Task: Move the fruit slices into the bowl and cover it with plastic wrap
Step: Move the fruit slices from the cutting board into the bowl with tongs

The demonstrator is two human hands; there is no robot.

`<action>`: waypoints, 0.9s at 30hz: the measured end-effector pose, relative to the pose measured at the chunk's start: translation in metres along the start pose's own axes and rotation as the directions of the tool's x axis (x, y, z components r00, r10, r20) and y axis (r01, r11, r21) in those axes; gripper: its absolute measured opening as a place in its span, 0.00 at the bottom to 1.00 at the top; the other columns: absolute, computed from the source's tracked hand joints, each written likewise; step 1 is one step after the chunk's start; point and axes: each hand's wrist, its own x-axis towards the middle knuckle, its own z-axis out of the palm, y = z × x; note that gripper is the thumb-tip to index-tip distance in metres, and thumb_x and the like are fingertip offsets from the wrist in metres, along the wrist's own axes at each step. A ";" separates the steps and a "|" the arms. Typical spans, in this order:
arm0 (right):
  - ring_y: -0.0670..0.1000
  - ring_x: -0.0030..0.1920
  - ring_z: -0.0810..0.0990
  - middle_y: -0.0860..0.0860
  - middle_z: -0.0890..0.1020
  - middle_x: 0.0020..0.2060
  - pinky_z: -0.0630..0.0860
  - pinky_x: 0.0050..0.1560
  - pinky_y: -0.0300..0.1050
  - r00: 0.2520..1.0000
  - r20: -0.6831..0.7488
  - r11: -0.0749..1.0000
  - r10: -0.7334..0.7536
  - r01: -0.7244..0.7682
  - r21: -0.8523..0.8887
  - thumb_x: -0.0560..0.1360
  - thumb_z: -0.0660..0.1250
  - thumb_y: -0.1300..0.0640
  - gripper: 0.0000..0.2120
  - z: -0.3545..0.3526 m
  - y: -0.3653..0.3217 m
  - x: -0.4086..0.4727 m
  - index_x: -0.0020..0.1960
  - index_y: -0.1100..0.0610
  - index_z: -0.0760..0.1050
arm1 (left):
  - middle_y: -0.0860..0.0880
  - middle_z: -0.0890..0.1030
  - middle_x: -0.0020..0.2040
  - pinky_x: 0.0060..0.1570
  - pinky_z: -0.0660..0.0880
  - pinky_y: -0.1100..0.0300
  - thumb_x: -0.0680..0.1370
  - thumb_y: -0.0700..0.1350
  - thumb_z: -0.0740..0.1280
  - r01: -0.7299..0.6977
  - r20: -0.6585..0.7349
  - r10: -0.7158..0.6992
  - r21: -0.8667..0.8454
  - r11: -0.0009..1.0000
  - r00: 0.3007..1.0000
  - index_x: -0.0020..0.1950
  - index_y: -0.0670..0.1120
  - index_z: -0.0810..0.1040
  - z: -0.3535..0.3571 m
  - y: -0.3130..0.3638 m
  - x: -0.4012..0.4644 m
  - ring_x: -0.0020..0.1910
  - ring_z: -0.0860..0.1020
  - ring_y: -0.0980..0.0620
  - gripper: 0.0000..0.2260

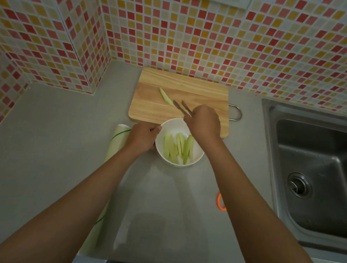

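Head view: right hand grips tongs, tips apart beside one green fruit slice on wooden cutting board. Left hand curls round rim of white bowl, which holds several slices at board's near edge. Plastic wrap roll lies left of bowl; sink at right.

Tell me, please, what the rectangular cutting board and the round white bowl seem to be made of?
The rectangular cutting board looks like pale, matte wood: grain lines run along it. The round white bowl seems glazed ceramic, smooth and faintly shiny, though it could be plastic.
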 end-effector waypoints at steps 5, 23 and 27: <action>0.60 0.48 0.80 0.59 0.81 0.47 0.66 0.38 0.44 0.995 0.084 0.988 -0.045 0.057 -0.144 0.75 0.64 0.60 0.06 0.028 -0.014 0.047 0.48 0.62 0.77 | 0.35 0.83 0.40 0.51 0.78 0.46 0.82 0.47 0.61 0.014 0.003 -0.014 -0.019 1.000 1.000 0.44 0.33 0.81 -0.001 -0.001 -0.001 0.41 0.82 0.38 0.18; 0.48 0.23 0.63 0.50 0.64 0.21 0.55 0.25 0.43 0.998 -0.018 0.991 0.064 -0.061 0.121 0.74 0.65 0.58 0.20 -0.002 0.021 -0.072 0.25 0.57 0.63 | 0.36 0.84 0.39 0.49 0.78 0.50 0.82 0.46 0.60 -0.017 -0.001 0.017 -0.017 1.000 1.000 0.45 0.35 0.82 -0.001 -0.001 -0.002 0.38 0.83 0.39 0.17; 0.55 0.32 0.71 0.55 0.72 0.28 0.59 0.31 0.43 0.993 0.065 0.995 0.100 -0.100 -0.006 0.75 0.62 0.57 0.13 0.015 0.031 -0.105 0.32 0.59 0.69 | 0.37 0.84 0.38 0.46 0.77 0.53 0.82 0.46 0.60 -0.016 -0.014 0.015 -0.023 1.000 1.000 0.44 0.35 0.82 0.000 -0.001 -0.003 0.35 0.81 0.40 0.18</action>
